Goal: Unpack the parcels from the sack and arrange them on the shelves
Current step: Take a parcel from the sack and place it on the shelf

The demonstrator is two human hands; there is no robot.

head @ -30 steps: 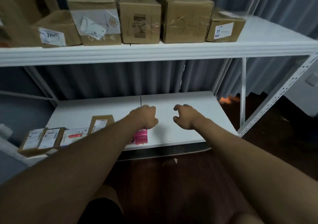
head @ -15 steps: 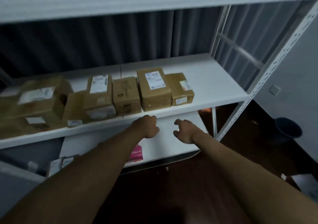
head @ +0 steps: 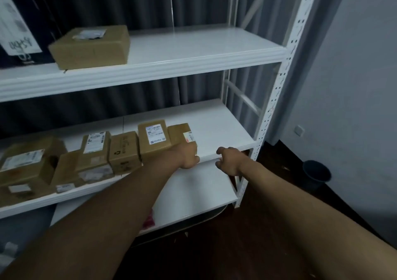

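Several brown cardboard parcels stand in a row on the middle shelf (head: 217,127) of a white rack, among them a tall labelled box (head: 153,139) and a small box (head: 180,133) at the row's right end. My left hand (head: 189,157) is curled into a fist in front of that small box, at the shelf's front edge, and holds nothing. My right hand (head: 228,159) hovers just to its right with fingers loosely curled and nothing in them. One more brown parcel (head: 90,47) sits on the upper shelf (head: 193,45). No sack is in view.
A dark parcel with a white label (head: 15,30) stands at the upper shelf's left. The bottom shelf (head: 193,191) carries a pink packet (head: 150,219), partly hidden by my left arm. A perforated white upright (head: 279,90) bounds the rack on the right. A dark bin (head: 316,174) stands on the floor by the wall.
The view has risen from the bottom shelf to the middle and upper shelves and swung right. Both hands keep their pose and hold nothing.
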